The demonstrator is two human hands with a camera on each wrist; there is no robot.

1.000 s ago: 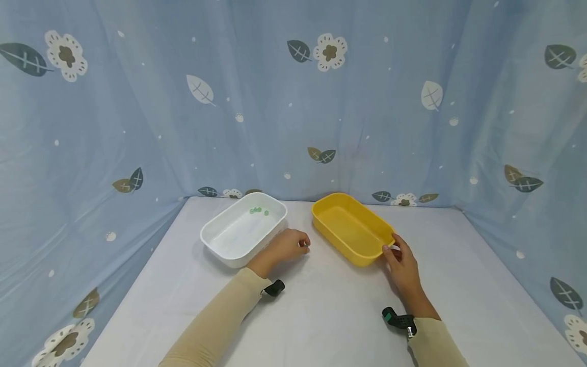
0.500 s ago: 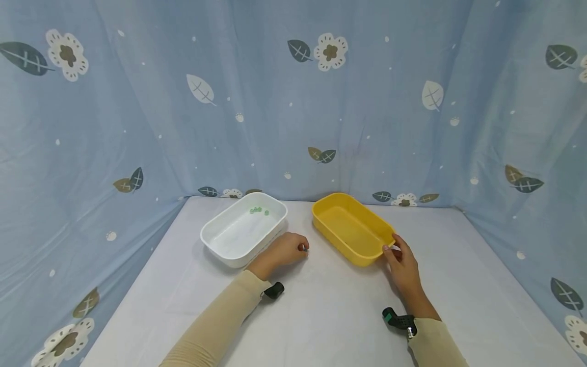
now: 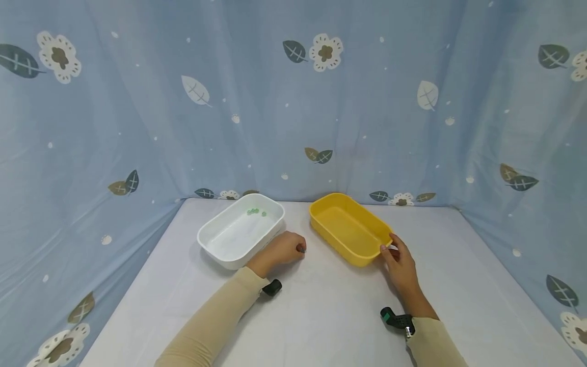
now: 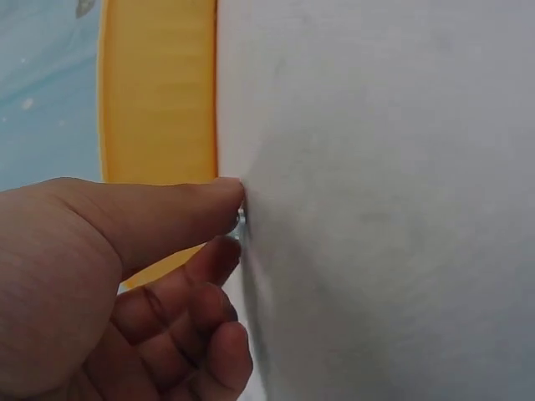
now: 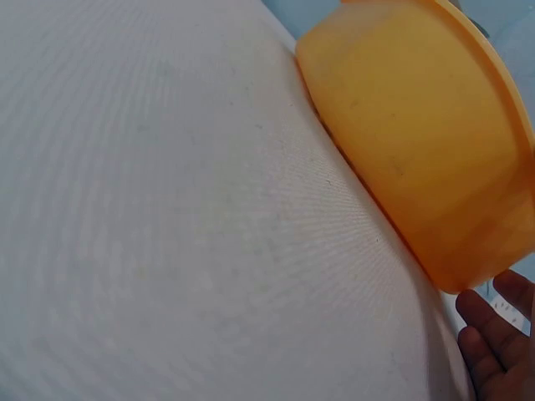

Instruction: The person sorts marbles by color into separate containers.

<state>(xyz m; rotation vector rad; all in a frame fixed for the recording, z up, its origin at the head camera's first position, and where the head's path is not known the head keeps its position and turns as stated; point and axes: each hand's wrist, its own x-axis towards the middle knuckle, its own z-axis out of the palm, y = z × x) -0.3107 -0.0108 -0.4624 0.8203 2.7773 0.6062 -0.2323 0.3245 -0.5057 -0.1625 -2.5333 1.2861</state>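
Note:
My left hand (image 3: pixel 285 248) is low over the white table, between the two basins. Its thumb and index finger pinch a small shiny, glassy piece (image 4: pixel 241 219), mostly hidden by the fingertips; its exact kind I cannot tell. The other fingers of that hand are curled loosely below. My right hand (image 3: pixel 402 267) holds the near right corner of the yellow basin (image 3: pixel 337 233), thumb and index finger at its rim. In the right wrist view, more fingers (image 5: pixel 493 334) show by the lower end of the basin's wall.
To the left stands a white basin (image 3: pixel 220 253) with several small green pieces (image 3: pixel 255 211) at its far end. Behind both basins hangs a blue curtain (image 3: pixel 257 132) with leaves and flowers, which also encloses the sides of the white table (image 3: pixel 330 316).
My left hand has dipped slightly, and its fingers have drawn closer around the small piece. The right hand and both basins stay in place; the head view has shifted a little.

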